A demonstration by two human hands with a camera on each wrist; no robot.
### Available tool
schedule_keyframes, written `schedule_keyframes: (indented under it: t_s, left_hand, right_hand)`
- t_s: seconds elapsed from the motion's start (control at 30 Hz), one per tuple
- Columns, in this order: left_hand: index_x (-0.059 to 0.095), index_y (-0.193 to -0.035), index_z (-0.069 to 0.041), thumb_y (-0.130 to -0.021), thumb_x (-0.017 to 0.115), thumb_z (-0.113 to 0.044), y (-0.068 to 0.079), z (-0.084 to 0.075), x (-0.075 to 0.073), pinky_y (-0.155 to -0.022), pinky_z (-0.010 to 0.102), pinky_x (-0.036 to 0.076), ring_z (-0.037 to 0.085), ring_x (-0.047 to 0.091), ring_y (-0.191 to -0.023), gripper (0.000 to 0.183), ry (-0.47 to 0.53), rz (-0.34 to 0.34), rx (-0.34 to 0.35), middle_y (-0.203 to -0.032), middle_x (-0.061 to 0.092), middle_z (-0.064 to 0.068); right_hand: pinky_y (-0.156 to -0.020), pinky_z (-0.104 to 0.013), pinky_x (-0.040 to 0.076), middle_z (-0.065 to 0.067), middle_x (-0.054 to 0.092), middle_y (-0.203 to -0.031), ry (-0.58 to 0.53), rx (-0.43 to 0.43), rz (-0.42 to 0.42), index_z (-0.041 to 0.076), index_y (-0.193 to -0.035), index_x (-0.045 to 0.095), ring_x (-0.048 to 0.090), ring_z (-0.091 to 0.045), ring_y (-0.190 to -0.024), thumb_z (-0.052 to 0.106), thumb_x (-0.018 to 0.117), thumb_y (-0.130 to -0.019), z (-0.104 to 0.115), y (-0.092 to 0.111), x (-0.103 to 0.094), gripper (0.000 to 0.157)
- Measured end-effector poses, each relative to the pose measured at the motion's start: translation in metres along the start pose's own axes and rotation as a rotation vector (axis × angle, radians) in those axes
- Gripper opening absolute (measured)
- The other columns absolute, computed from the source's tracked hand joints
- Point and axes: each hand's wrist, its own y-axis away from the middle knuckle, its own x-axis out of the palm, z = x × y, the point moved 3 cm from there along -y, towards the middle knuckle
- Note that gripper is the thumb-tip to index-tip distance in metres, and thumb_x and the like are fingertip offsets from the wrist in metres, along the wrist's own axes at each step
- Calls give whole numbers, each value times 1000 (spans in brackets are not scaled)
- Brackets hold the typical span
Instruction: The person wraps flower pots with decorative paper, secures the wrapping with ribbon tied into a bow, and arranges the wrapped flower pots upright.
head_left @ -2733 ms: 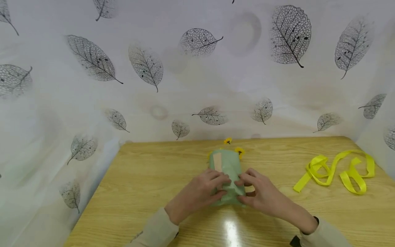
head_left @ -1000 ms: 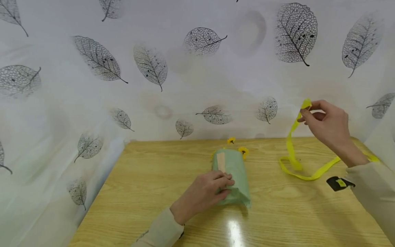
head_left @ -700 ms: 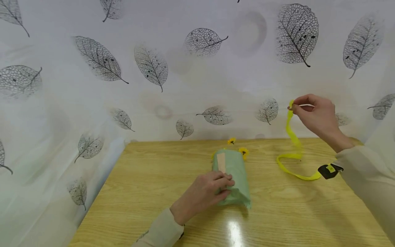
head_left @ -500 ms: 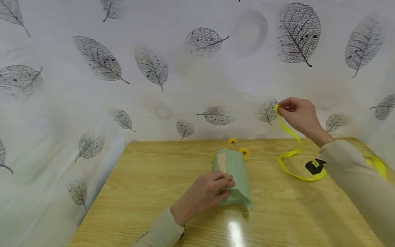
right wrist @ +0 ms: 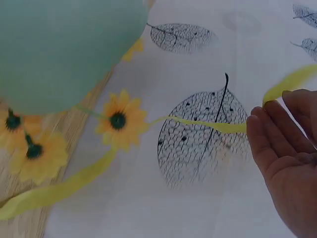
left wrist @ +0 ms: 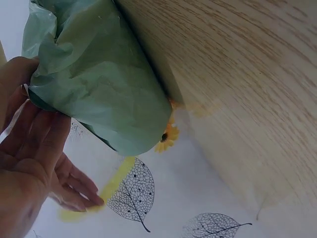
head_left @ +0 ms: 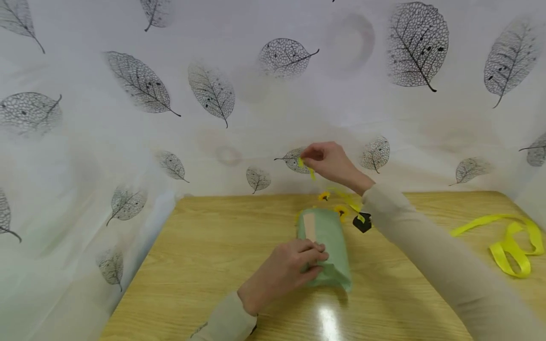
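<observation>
A bundle of flowers wrapped in pale green paper (head_left: 334, 251) lies on the table, a tan strip (head_left: 310, 227) along its top. Yellow flowers (right wrist: 119, 120) with dark centres poke out at its far end. My left hand (head_left: 283, 271) holds the wrapped bouquet from the left; the left wrist view shows thumb and fingers gripping a fold of the paper (left wrist: 99, 89). Beyond the flowers, my right hand (head_left: 332, 163) is raised and pinches a yellow ribbon (right wrist: 64, 191) near its end. The ribbon trails behind the flowers, partly hidden by my right forearm.
The rest of the ribbon (head_left: 518, 253) lies in loose loops at the table's right side. Behind the wooden table (head_left: 213, 246) hangs a pale cloth (head_left: 204, 156) printed with dark leaves. A black wrist strap piece (head_left: 362, 222) dangles close to the flowers.
My right hand left the bouquet, picked up the ribbon at the right and carried its end leftward to beyond the flowers. My left hand stays on the bouquet.
</observation>
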Motion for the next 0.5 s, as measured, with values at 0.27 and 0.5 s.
schedule_keyframes:
  t_s: [0.27,0.5]
  left_hand:
    - [78,-106,-15,-89,81,-16,1,-1,1,-95,12,52,7,72,-107,17,-15,20,-7,-113,75,-2]
    - [78,-105,-15,-89,81,-17,2,1,1,-96,11,51,6,71,-108,16,-6,19,-16,-112,75,-3]
  right_hand:
    - [-98,-48,56,-14,73,-125,33,-66,46,6,-122,73,70,-30,-111,14,59,-103,14,1,16,25]
    - [-92,-46,59,-9,77,-117,59,-32,82,11,-118,75,73,-27,-106,14,59,-103,-9,40,2,22]
